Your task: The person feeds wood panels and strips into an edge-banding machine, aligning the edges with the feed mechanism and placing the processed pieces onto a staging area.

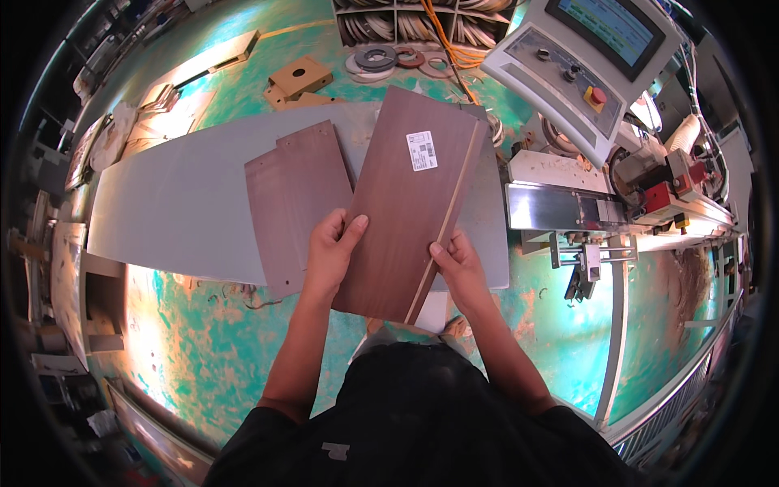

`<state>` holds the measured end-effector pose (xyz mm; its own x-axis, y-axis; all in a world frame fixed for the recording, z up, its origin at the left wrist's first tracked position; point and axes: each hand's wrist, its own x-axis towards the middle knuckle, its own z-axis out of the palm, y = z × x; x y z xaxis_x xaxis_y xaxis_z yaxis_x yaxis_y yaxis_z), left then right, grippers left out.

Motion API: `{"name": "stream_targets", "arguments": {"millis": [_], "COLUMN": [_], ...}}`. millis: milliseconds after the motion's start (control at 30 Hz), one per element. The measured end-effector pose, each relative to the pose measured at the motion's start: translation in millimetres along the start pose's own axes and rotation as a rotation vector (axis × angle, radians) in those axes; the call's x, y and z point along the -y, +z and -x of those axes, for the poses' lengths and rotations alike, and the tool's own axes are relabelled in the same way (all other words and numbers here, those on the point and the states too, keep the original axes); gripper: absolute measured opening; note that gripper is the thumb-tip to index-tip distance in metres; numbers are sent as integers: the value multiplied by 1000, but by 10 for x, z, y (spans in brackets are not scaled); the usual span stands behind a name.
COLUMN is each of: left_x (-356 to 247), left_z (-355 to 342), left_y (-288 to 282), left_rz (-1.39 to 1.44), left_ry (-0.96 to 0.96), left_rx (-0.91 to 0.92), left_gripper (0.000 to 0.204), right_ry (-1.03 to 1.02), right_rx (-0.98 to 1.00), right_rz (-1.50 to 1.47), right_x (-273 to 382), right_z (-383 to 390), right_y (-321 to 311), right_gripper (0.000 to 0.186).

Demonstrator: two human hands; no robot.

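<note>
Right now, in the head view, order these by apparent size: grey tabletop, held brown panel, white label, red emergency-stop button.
1. Grey tabletop
2. Held brown panel
3. White label
4. Red emergency-stop button

- Left hand [331, 247] and right hand [462, 266]: fingertips, thumbs aside, hidden behind the brown board [398, 219].
- White label [421, 151], on the board: print too small to read.
- Grey tabletop [178, 195], beneath the board: partly hidden.
- Screen [608, 32], right of and beyond the board: lettering too small, top cut off.
- Rack [396, 26], beyond the board: top cut off.
</note>
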<state>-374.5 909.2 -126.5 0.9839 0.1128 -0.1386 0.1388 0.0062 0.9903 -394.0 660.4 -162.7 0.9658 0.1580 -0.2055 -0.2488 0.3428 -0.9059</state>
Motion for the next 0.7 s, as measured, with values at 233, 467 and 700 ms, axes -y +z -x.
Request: {"name": "stream_targets", "arguments": {"millis": [233, 467, 700], "left_x": [-833, -1043, -786], "left_z": [224, 666, 606], "left_y": [1602, 2965, 3139], "left_rz": [-818, -858, -771], "left_ry": [716, 1600, 1628], "left_rx": [500, 619, 712], "left_gripper": [20, 16, 19], "right_ry": [-511, -250, -247], "right_rx": [-237, -18, -114], "right_rz": [941, 1526, 1551], "right_x": [1716, 2364, 1786], "right_z": [1585, 2021, 2108], "right_y": [-1433, -1857, -1999], "right_gripper": [33, 79, 72]}}
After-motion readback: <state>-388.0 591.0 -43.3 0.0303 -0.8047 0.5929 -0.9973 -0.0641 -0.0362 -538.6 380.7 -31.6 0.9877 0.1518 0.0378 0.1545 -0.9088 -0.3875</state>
